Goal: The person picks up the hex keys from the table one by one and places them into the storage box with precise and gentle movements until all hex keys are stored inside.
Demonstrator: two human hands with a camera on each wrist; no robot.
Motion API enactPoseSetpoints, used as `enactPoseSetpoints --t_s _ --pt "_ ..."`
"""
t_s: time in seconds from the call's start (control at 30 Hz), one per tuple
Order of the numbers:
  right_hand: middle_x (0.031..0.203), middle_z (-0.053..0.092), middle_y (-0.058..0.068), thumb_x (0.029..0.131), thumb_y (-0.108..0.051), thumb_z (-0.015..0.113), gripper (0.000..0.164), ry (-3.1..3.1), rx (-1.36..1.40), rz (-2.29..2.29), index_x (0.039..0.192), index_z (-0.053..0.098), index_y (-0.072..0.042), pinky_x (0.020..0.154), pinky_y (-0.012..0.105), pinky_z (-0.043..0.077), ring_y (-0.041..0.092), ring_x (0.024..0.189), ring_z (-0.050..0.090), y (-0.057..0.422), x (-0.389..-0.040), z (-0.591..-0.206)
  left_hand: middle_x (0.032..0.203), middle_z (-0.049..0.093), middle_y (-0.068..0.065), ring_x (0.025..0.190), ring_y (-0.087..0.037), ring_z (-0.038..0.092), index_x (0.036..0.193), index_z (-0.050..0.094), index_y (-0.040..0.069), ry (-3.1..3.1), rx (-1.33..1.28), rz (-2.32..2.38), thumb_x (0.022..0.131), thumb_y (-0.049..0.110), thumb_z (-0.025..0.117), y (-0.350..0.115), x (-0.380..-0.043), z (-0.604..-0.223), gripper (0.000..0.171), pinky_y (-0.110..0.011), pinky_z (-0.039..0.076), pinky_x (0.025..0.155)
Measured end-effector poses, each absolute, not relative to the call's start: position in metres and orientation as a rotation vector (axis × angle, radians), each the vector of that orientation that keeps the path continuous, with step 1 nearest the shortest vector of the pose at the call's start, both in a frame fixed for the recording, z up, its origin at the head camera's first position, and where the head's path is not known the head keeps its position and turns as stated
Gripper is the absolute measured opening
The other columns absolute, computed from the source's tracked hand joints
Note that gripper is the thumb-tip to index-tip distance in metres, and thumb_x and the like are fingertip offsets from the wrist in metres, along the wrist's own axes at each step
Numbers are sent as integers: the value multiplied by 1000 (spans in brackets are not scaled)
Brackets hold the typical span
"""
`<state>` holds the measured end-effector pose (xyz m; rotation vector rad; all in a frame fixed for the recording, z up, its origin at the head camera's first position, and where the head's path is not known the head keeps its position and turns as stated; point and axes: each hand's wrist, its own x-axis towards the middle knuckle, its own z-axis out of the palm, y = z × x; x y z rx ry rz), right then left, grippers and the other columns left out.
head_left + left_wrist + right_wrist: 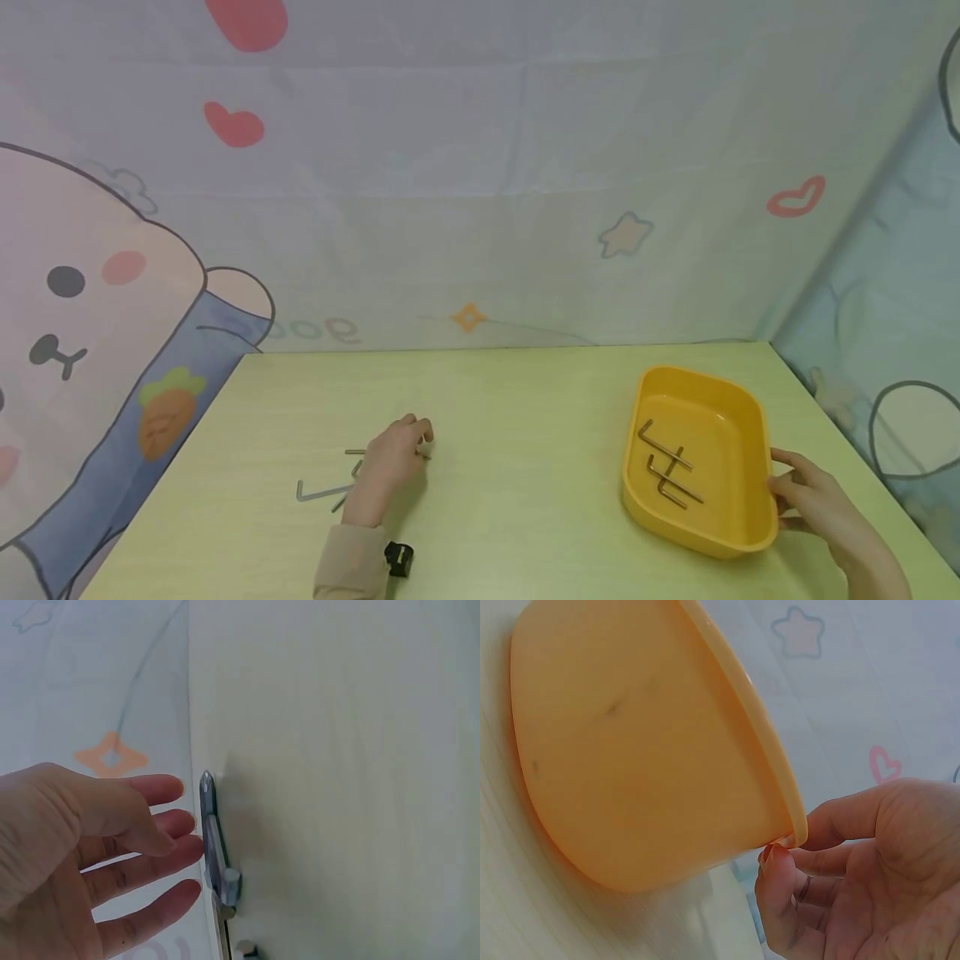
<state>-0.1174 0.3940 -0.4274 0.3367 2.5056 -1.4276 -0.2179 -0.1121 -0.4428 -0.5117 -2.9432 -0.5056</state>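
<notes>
My left hand (396,457) is over a loose group of metal hex keys on the table, partly covering them. One hex key (326,492) shows to the left of the wrist. In the left wrist view, the fingers are loosely bent, with fingertips right beside the hex keys (211,832) and nothing gripped. At the right, a yellow plastic tray (723,467) has several L-shaped hex keys (667,453) lying crossed in it. My right hand (817,496) pinches the tray's right rim between thumb and fingers, as the right wrist view (795,825) shows.
The pale wooden table (525,467) ends at a printed cloth backdrop (450,208) behind, and another cloth hangs along the right side. A small black device (399,560) is at the left sleeve cuff.
</notes>
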Motion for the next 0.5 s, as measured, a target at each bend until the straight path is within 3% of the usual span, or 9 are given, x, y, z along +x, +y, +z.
enactPoseSetpoints --t_s 0.5 --pt "85 52 -1 102 -17 36 58 2508 340 -1442 145 12 14 67 26 55 5 71 57 393 -117 -426 76 55 0 68 -14 49 83 62 11 -2980 -662 -298 75 -7 72 -115 -224 -442 22 -30 40 57"
